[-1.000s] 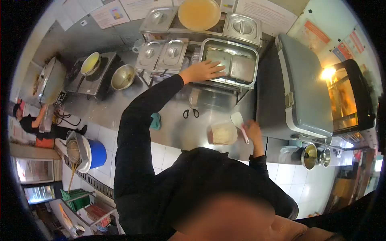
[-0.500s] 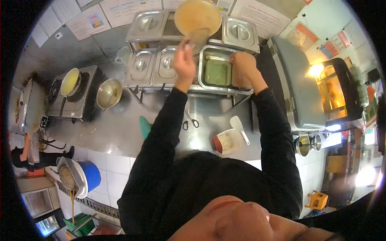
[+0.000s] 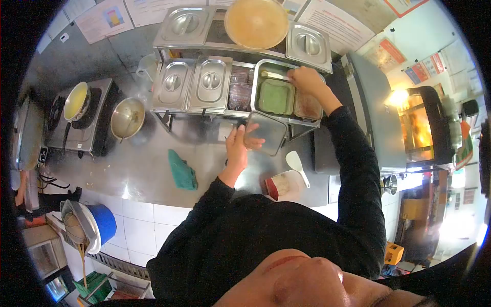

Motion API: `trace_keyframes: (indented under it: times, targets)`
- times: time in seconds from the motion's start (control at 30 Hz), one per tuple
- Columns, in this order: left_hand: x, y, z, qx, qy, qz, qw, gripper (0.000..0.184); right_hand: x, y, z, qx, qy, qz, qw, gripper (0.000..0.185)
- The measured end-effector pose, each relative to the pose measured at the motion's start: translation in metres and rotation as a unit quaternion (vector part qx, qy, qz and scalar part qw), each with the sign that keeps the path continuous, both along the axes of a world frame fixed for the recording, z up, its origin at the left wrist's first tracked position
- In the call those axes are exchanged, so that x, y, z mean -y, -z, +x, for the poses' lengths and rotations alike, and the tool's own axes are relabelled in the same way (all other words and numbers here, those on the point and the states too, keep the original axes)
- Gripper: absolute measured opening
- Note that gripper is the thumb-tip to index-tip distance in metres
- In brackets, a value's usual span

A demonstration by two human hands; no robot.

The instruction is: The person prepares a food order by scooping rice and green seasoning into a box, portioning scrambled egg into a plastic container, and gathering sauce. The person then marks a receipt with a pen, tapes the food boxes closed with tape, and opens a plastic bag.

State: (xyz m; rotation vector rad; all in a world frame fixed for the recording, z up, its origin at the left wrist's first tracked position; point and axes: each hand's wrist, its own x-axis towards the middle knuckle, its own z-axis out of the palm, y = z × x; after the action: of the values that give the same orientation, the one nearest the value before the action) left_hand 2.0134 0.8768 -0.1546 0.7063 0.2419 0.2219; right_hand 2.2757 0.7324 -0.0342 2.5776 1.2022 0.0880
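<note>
My left hand (image 3: pixel 239 151) holds a clear plastic lid (image 3: pixel 271 134) over the counter, in front of the pan rack; some fingers show through it. My right hand (image 3: pixel 309 81) reaches into an open metal pan (image 3: pixel 255 84), its fingertips pinched at the end of a pale handle (image 3: pixel 273 75). What that handle belongs to is hidden. Within the pan stand a clear container of green food (image 3: pixel 276 97) and a container of reddish-brown food (image 3: pixel 308 105), partly under my right hand.
Lidded metal pans (image 3: pixel 210 82) and dark wrapped packs (image 3: pixel 240 89) sit left of the open pan. A round tan-topped tub (image 3: pixel 257 23) is above. The counter holds a green cloth (image 3: pixel 182 170), a white spatula (image 3: pixel 296 166), a red-and-white container (image 3: pixel 284 185), a metal bowl (image 3: pixel 128 117) and a stove (image 3: pixel 92 120).
My left hand has brought the clear lid down from beside the tan-topped tub to above the counter. My right hand stays at the open pan. The view has shifted slightly.
</note>
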Motion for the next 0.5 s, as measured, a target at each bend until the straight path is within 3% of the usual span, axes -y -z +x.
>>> trace_keyframes:
  times: [0.1, 0.2, 0.3, 0.37, 0.5]
  targets:
    - [0.008, 0.002, 0.0, 0.018, 0.018, 0.003, 1.0, 0.035, 0.001, -0.013, -0.021, 0.014, -0.003, 0.152, 0.988, 0.016]
    - [0.008, 0.004, 0.002, 0.039, 0.032, 0.022, 0.999, 0.036, 0.008, -0.025, -0.031, 0.061, -0.084, 0.272, 0.957, 0.019]
    - [-0.003, -0.008, 0.006, 0.069, 0.053, 0.093, 0.992, 0.035, 0.012, -0.074, -0.075, 0.051, -0.036, 0.232, 0.971, 0.018]
    - [-0.008, -0.016, 0.01, 0.088, 0.069, 0.127, 0.986, 0.034, 0.022, -0.089, -0.093, 0.052, -0.015, 0.143, 0.988, 0.018]
    - [-0.007, -0.007, 0.025, 0.14, 0.105, 0.17, 0.97, 0.031, 0.016, -0.076, -0.116, 0.026, 0.044, -0.037, 0.998, 0.023]
